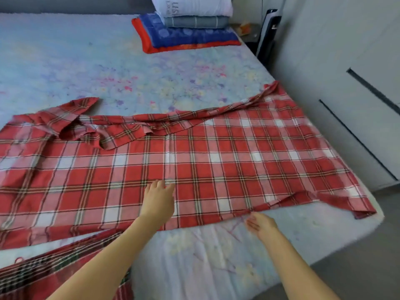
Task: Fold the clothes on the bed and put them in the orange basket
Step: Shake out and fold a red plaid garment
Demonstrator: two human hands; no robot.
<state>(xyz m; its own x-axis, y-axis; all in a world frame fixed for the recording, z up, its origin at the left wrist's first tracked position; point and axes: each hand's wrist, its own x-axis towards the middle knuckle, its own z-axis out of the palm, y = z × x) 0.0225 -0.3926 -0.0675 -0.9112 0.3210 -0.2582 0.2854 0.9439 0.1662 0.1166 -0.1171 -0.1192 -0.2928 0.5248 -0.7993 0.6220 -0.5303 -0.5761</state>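
A large red plaid garment (194, 161) lies spread flat across the bed, its collar and a sleeve bunched at the far left. My left hand (158, 200) rests palm down on the cloth near its front middle, fingers apart. My right hand (260, 226) hovers open just off the garment's near hem, over the bare sheet, holding nothing. A second red plaid piece (54, 271) lies at the bottom left, partly under my left forearm. No orange basket is in view.
The bed (108, 66) has a pale floral sheet. A stack of folded blankets and a white pillow (190, 24) sits at the head. A grey wardrobe (346, 83) stands close along the right side. Grey floor shows at the bottom right.
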